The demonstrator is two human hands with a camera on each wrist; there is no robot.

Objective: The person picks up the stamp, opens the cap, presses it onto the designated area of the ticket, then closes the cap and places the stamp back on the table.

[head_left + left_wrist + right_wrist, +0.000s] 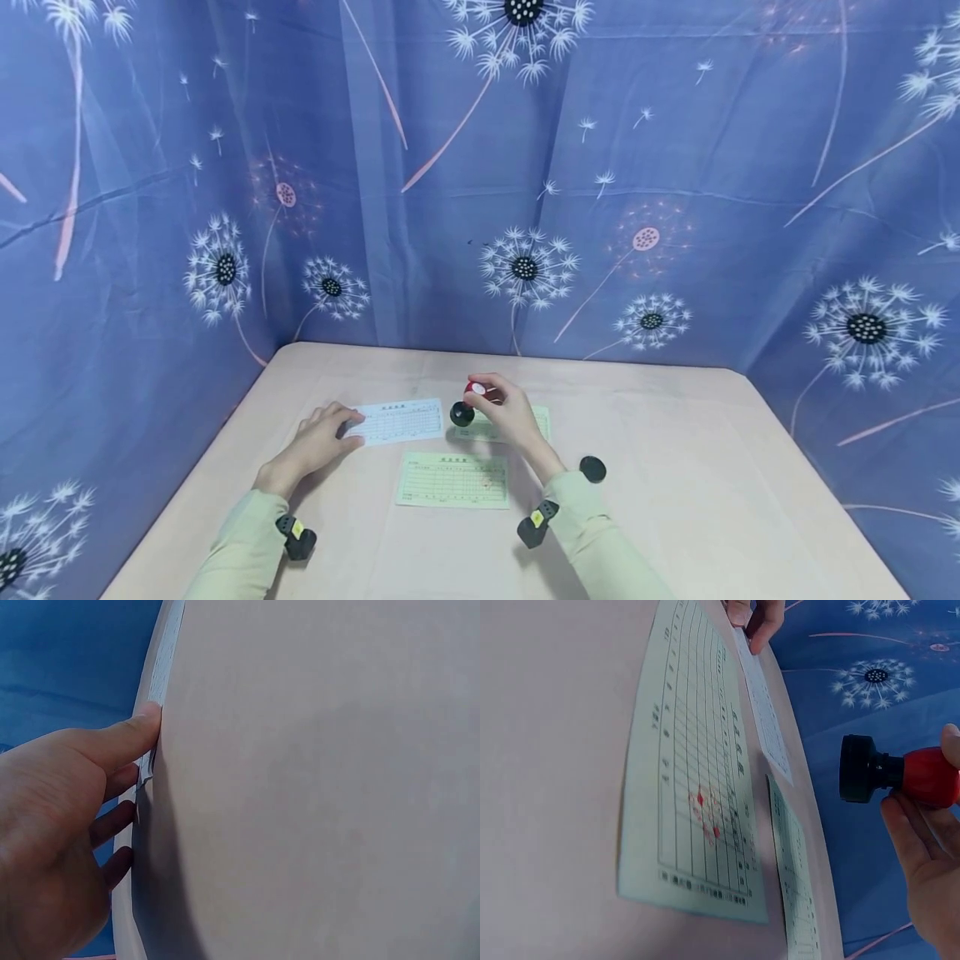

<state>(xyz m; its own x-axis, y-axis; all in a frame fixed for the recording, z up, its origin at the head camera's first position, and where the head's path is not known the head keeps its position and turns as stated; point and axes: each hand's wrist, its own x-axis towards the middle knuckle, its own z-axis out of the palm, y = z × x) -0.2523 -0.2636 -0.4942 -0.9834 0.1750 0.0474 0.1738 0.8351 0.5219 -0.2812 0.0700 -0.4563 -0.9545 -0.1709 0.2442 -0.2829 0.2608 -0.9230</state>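
My right hand (513,414) grips the red handle of a stamp (928,776) between thumb and fingers. The stamp's round black base (462,414) hangs tilted above the table, apart from the papers. At the left, my left hand (322,437) holds the left end of a pale blue form slip (401,421) between thumb and fingers, the slip lying on the table. A green form slip (453,482) lies in front, with a red stamp mark (705,814) on it. Behind it, another green slip (540,421) is partly hidden by my right hand.
A round black cap (592,469) lies on the table (705,500) beside my right forearm. Blue curtains (450,267) with a dandelion print stand around the back and sides of the table. Dark wrist cameras (300,540) sit on both sleeves.
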